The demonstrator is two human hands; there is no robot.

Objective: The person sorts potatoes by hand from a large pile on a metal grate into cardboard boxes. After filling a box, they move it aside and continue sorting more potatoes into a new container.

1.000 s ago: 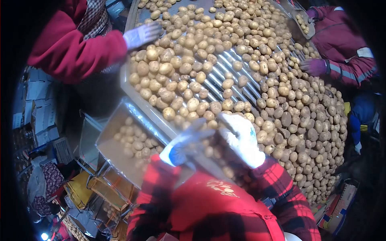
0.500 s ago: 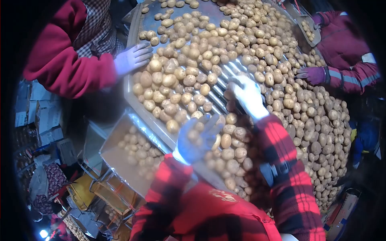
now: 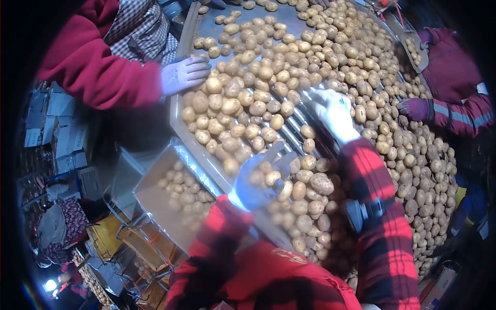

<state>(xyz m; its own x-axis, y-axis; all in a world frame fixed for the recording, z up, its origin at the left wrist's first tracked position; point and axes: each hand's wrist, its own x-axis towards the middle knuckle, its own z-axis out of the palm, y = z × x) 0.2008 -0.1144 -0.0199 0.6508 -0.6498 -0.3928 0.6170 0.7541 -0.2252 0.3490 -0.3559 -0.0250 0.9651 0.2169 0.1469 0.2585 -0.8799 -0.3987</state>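
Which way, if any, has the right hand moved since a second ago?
Yes: the right hand has reached forward, farther from the sorting table's near-left rim.

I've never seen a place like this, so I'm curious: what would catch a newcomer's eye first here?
Most likely the great spread of potatoes, filling the middle and right of the view. Next, perhaps, the wearer's right hand, in a bright white glove near the shiny metal bars at the centre, with the left hand lower down. Then the box of potatoes, left of centre.
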